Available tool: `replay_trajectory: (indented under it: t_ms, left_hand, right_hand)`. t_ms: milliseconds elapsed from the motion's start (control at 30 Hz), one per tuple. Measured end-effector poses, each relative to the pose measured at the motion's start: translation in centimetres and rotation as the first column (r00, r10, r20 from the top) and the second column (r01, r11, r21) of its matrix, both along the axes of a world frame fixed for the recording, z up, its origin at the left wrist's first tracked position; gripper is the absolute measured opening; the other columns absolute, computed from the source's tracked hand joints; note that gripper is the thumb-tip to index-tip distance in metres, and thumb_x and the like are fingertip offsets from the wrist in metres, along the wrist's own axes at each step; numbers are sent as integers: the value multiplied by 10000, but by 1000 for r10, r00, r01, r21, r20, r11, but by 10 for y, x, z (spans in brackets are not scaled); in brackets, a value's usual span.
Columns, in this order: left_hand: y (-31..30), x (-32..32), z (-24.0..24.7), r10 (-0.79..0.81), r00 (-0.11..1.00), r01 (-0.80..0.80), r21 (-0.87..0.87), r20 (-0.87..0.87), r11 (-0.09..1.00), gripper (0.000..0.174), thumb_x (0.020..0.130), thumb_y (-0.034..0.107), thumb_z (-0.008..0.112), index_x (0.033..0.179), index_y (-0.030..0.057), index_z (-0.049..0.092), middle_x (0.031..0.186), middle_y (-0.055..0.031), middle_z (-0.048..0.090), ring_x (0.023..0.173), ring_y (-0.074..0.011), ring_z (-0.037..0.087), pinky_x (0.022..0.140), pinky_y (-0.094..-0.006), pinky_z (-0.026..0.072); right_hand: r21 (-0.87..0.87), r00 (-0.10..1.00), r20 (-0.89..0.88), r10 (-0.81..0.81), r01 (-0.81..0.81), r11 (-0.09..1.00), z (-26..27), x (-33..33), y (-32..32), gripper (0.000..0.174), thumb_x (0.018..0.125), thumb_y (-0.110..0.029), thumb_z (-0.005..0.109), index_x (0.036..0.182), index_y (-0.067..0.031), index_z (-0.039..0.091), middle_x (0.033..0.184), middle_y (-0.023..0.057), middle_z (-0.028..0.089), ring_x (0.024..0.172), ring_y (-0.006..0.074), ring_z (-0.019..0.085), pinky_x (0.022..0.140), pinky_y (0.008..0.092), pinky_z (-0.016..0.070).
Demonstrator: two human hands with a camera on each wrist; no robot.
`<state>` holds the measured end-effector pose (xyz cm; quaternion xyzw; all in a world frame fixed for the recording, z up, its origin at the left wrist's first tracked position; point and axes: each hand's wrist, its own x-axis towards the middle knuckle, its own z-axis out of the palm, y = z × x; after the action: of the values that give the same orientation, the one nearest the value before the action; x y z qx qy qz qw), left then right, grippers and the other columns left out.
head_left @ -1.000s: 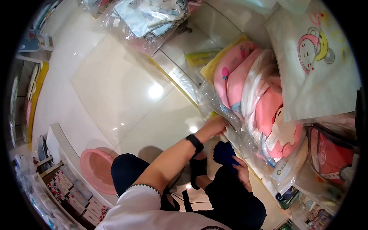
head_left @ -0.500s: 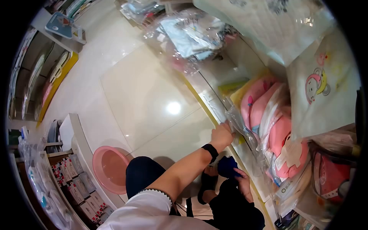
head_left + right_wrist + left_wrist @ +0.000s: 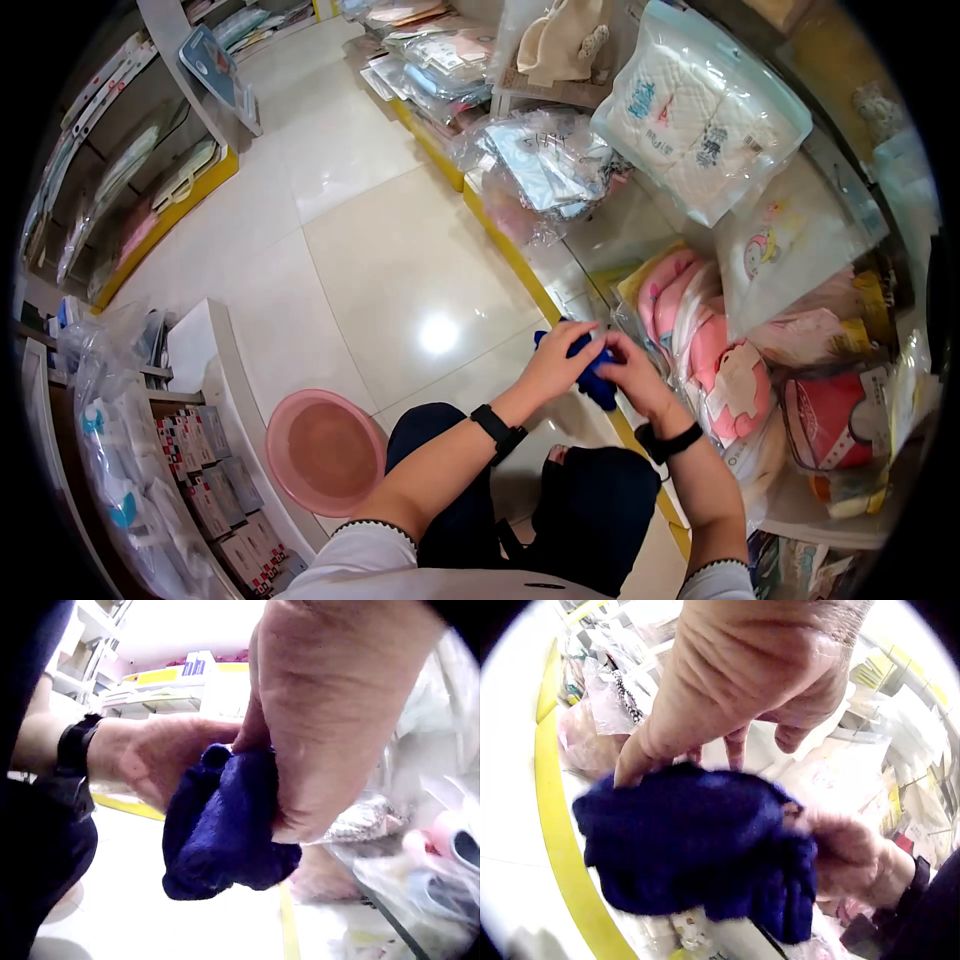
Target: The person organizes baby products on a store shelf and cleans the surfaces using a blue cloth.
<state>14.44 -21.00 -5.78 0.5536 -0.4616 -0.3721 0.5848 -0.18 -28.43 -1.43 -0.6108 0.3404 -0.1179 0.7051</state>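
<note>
Tiled floor (image 3: pixel 390 270), pink basin (image 3: pixel 283 425), bag (image 3: pixel 768 85) holding fabric (image 3: pixel 670 115), left hand (image 3: pixel 550 362) and right hand (image 3: pixel 637 378) gripping blue cloth (image 3: pixel 682 840)

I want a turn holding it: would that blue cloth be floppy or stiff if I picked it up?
Probably floppy: the blue cloth is bunched into soft folds. Its fuzzy surface suggests it wouldn't slip much. And its lumpy, uneven shape probably wouldn't roll if pushed.

Your bare left hand (image 3: pixel 556 364): fingers bent downward. Your bare right hand (image 3: pixel 640 378): close beside it, fingers curled. Your bare forearms (image 3: pixel 432 468): converging forward.
</note>
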Motion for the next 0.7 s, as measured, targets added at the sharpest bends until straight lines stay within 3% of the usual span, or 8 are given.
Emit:
replay_trajectory:
  t_ms: [67, 133, 200, 267, 300, 400, 533, 700]
  left_hand:
    - [2, 9, 7, 166, 986, -166, -21, -11, 986, 361, 861, 332, 545, 1044, 23, 577, 1002, -124, 549, 965, -228, 529, 863, -306, 406]
    - [6, 33, 18, 252, 790, -141, 234, -559, 962, 350, 848, 367, 557, 934, 28, 582, 853, -71, 573, 810, -175, 565, 744, -276, 448]
    - [15, 49, 11, 244, 563, -152, 191, -790, 970, 330, 849, 375, 548, 851, 46, 579, 733, -17, 550, 663, -114, 524, 633, -247, 436]
    - [21, 61, 1, 264, 496, -179, 200, -827, 963, 287, 844, 350, 549, 799, 68, 554, 731, -31, 553, 658, -115, 532, 609, -243, 434]
    - [24, 66, 0, 275, 465, -178, 215, -841, 960, 275, 842, 338, 554, 797, 67, 552, 729, -32, 553, 653, -121, 540, 605, -248, 441]
    - [35, 74, 5, 313, 350, -193, 259, -883, 946, 250, 837, 301, 566, 793, 56, 545, 728, -38, 556, 652, -138, 561, 600, -270, 466]
    - [44, 78, 11, 319, 373, -195, 263, -871, 945, 250, 838, 291, 564, 790, 46, 547, 752, -44, 560, 671, -140, 559, 610, -267, 461]
    - [56, 71, -2, 407, 399, -226, 342, -822, 912, 243, 839, 280, 565, 798, 40, 558, 764, -34, 556, 719, -122, 537, 667, -249, 437]
  right_hand:
    - [93, 989, 141, 45, -58, 994, 22, 30, 6, 448, 777, -66, 622, 1181, -42, 430, 1132, 46, 482, 1088, 145, 440, 934, 278, 354]
    - [295, 988, 117, 97, -127, 947, 47, 51, 16, 429, 798, -96, 612, 1186, -49, 436, 1182, 37, 469, 1089, 139, 439, 928, 275, 359]
    - [159, 971, 10, 240, -239, 958, 61, 73, 17, 428, 809, -155, 619, 1190, -55, 450, 1192, 33, 484, 1051, 121, 464, 882, 258, 384]
    - [81, 971, -118, 207, -198, 977, 53, 88, -6, 404, 844, -183, 578, 1204, -52, 452, 1137, 63, 542, 930, 127, 561, 799, 266, 440]
    - [-35, 982, -168, 88, -95, 995, 49, 95, -16, 389, 825, -205, 582, 1172, -62, 478, 1004, 20, 570, 872, 118, 543, 741, 255, 436]
    - [-78, 946, -225, -232, 220, 972, 8, 105, -76, 447, 813, -187, 582, 1205, -38, 427, 1053, 73, 531, 870, 166, 549, 702, 301, 453]
    - [-146, 832, -217, -511, 490, 860, -25, 124, -124, 492, 816, -208, 579, 1229, -27, 386, 1026, 79, 522, 851, 191, 552, 694, 321, 456]
    - [-86, 812, -122, -571, 564, 821, -54, 157, -150, 495, 753, -414, 660, 1067, -63, 511, 950, 53, 507, 743, 186, 534, 615, 332, 437]
